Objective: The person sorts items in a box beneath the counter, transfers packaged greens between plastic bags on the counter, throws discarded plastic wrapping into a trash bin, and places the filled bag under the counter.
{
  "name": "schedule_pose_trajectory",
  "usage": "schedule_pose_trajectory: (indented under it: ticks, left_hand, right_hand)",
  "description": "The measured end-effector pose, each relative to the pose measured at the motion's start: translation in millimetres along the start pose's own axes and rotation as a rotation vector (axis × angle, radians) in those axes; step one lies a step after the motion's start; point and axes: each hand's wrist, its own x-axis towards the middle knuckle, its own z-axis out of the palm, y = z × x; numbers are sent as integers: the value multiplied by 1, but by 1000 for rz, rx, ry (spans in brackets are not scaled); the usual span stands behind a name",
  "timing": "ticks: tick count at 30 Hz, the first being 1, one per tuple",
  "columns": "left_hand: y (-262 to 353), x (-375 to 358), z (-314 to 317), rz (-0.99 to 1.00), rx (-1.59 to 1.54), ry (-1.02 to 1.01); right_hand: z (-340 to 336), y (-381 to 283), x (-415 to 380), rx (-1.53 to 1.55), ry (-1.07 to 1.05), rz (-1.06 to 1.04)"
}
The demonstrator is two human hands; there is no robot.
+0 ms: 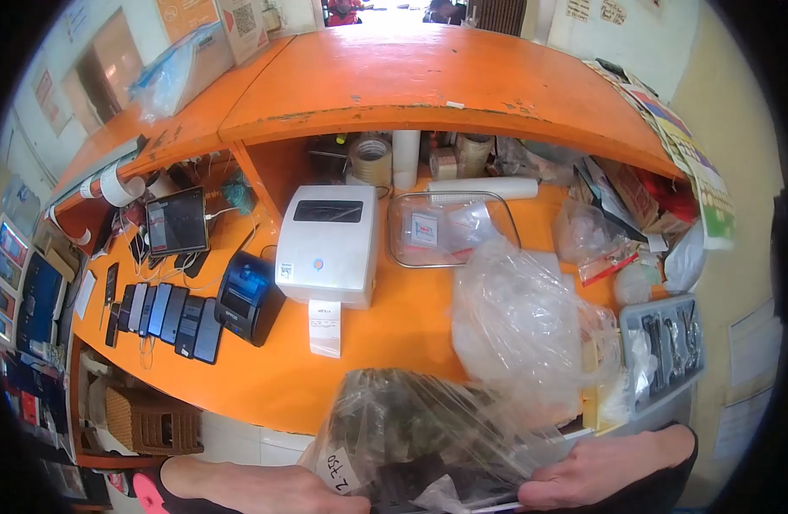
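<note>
A clear plastic bag (pixel 411 428) with dark contents spans the space between my hands at the counter's front edge. A white label marked "2.750" (pixel 336 469) shows on its left side. My left hand (pixel 295 490) is closed on the bag's near left edge, its fingertips partly hidden. My right hand (pixel 574 476) pinches the near right edge, beside a thin white strip (pixel 497 507). What the dark contents are, I cannot make out. Just beyond my right hand, a heap of clear plastic bags (pixel 522 317) rests on the counter.
A white label printer (pixel 325 248) with paper hanging out stands mid-counter, beside a small dark blue printer (pixel 248 300). Several phones (pixel 175 317) lie left, below a tablet (pixel 176 224). At right sit a cutlery tray (pixel 664 351) and a wire-rimmed basket (pixel 396 254). An orange ledge (pixel 445 77) overhangs the back.
</note>
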Motion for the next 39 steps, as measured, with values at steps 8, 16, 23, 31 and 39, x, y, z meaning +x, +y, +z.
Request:
schedule_pose_trajectory:
  ticks: [8,16,23,31,39]
  left_hand:
    - [-60,38,-50,225,142,336]
    - [-108,100,-24,124,403,1539]
    - [-113,115,42,37,1204,853]
    - [-149,34,-5,478,1465,842]
    - [-166,6,-28,488,1210,1353]
  right_hand:
    - [6,72,38,-91,413,-81]
    - [54,105,139,-477,1541,141]
    - [106,92,140,-902,780,-136]
    - [74,106,61,-634,552,-311]
    - [88,152,16,-756,692,-152]
